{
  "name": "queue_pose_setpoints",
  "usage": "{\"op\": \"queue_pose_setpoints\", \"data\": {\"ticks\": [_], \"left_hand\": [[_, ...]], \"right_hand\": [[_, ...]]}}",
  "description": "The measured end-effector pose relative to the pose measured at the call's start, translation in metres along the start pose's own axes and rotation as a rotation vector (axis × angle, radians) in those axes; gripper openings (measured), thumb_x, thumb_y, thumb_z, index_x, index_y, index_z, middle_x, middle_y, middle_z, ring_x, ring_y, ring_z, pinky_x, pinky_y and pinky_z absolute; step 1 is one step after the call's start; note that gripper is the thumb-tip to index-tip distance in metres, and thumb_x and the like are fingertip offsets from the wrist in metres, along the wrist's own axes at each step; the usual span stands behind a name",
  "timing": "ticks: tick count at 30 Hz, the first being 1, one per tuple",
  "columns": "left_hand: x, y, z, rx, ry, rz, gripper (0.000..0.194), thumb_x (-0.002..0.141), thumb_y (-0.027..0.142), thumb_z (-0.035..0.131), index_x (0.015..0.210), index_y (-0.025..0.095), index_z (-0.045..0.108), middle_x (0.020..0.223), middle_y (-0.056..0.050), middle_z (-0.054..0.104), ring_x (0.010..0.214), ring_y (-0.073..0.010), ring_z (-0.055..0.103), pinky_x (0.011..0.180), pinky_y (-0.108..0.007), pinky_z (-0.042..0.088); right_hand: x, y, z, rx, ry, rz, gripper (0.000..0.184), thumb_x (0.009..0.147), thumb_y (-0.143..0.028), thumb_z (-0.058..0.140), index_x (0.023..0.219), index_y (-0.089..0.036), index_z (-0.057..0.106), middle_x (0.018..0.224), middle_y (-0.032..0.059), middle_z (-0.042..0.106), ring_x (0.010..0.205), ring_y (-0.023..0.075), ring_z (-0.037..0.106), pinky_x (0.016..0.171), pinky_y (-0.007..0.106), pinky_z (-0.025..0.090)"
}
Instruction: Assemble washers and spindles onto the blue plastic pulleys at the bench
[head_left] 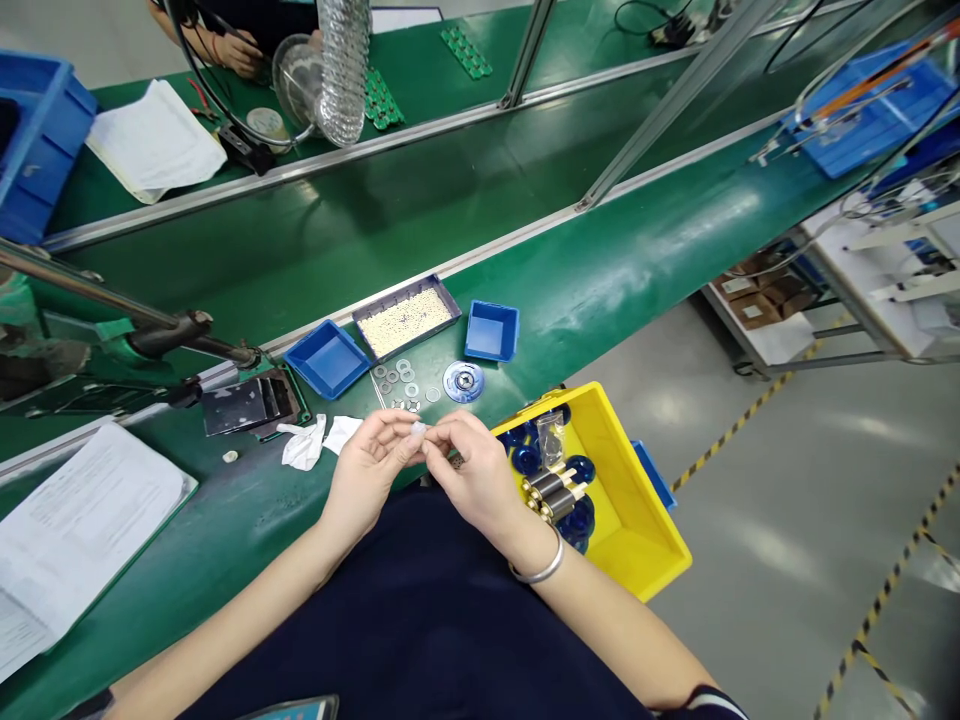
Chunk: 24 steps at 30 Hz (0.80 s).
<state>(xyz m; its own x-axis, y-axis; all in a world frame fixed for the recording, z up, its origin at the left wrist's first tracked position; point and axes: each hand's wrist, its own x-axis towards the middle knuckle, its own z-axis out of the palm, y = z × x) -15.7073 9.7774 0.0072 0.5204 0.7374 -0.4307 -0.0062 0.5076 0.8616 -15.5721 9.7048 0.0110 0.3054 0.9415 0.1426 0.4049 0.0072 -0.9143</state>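
Note:
My left hand (371,470) and my right hand (472,472) meet above the green bench mat, their fingertips pinching a small whitish translucent piece (417,431). Crumpled white wipes (304,444) lie just left of my left hand. Beyond my fingers are several metal washers (399,380) and a blue disc with a metal centre (463,381). By my right hand stands a yellow plastic bin (619,500) holding blue discs (526,459), metal-and-brass cylindrical parts (550,494) and a small clear bag (551,437). A bangle circles my right wrist.
Two small blue trays (326,359) and a metal tray of pale beads (406,318) stand at the bench's far side. Papers (82,535) lie left, beside a black fixture (247,405). A co-worker's hand (240,52) works across the bench. Floor lies right.

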Motion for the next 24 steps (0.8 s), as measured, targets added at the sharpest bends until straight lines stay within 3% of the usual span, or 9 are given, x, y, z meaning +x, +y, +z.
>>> {"op": "queue_pose_setpoints", "data": {"ticks": [3, 6, 11, 18, 21, 24], "left_hand": [[-0.001, 0.0, 0.002, -0.049, -0.034, 0.012, 0.022, 0.083, 0.03, 0.069, 0.097, 0.021, 0.054, 0.101, -0.001, 0.064, 0.093, -0.0134, 0.064, 0.083, -0.028, 0.055], [0.0, 0.001, -0.003, 0.096, -0.132, 0.05, 0.016, 0.088, 0.032, 0.063, 0.088, 0.017, 0.058, 0.11, -0.005, 0.058, 0.1, -0.015, 0.06, 0.088, -0.029, 0.052], [0.002, 0.002, -0.013, 0.598, -0.181, 0.383, 0.013, 0.092, 0.027, 0.055, 0.084, 0.019, 0.06, 0.09, -0.002, 0.052, 0.086, -0.0124, 0.052, 0.075, -0.024, 0.045], [-0.005, -0.002, -0.012, 0.939, -0.034, 0.741, 0.008, 0.092, 0.015, 0.052, 0.085, 0.019, 0.053, 0.084, -0.002, 0.055, 0.079, -0.0133, 0.052, 0.072, -0.026, 0.042], [-0.007, -0.001, -0.013, 0.982, -0.056, 0.752, 0.008, 0.092, 0.015, 0.051, 0.085, 0.019, 0.051, 0.083, -0.002, 0.055, 0.079, -0.0135, 0.052, 0.072, -0.026, 0.041], [-0.007, -0.002, -0.014, 0.881, -0.119, 0.61, 0.012, 0.094, 0.019, 0.047, 0.083, 0.019, 0.051, 0.077, 0.0, 0.052, 0.072, -0.0128, 0.05, 0.068, -0.025, 0.04]], "right_hand": [[0.003, 0.0, -0.005, 0.076, -0.06, 0.011, 0.009, 0.09, -0.019, 0.056, 0.082, -0.019, 0.061, 0.082, 0.0029, 0.059, 0.078, 0.0138, 0.056, 0.072, 0.028, 0.047], [0.005, 0.001, -0.011, 0.149, -0.107, 0.046, 0.01, 0.09, -0.021, 0.057, 0.081, -0.019, 0.062, 0.082, 0.0027, 0.058, 0.076, 0.013, 0.056, 0.069, 0.027, 0.047], [0.002, 0.0, -0.012, 0.202, -0.128, 0.054, 0.009, 0.089, -0.02, 0.059, 0.081, -0.018, 0.061, 0.08, 0.0015, 0.057, 0.072, 0.0112, 0.053, 0.065, 0.025, 0.045], [-0.002, -0.006, -0.004, 0.098, -0.055, -0.037, 0.007, 0.09, -0.015, 0.055, 0.084, -0.017, 0.059, 0.081, 0.0021, 0.053, 0.078, 0.0129, 0.052, 0.072, 0.027, 0.045], [-0.002, -0.007, -0.006, 0.145, -0.073, -0.015, 0.007, 0.089, -0.015, 0.056, 0.083, -0.017, 0.059, 0.08, 0.0014, 0.053, 0.076, 0.012, 0.052, 0.07, 0.026, 0.045], [-0.003, -0.011, -0.008, 0.215, -0.114, 0.016, 0.007, 0.088, -0.014, 0.058, 0.082, -0.017, 0.06, 0.079, 0.0008, 0.054, 0.074, 0.0109, 0.052, 0.067, 0.024, 0.045]]}}
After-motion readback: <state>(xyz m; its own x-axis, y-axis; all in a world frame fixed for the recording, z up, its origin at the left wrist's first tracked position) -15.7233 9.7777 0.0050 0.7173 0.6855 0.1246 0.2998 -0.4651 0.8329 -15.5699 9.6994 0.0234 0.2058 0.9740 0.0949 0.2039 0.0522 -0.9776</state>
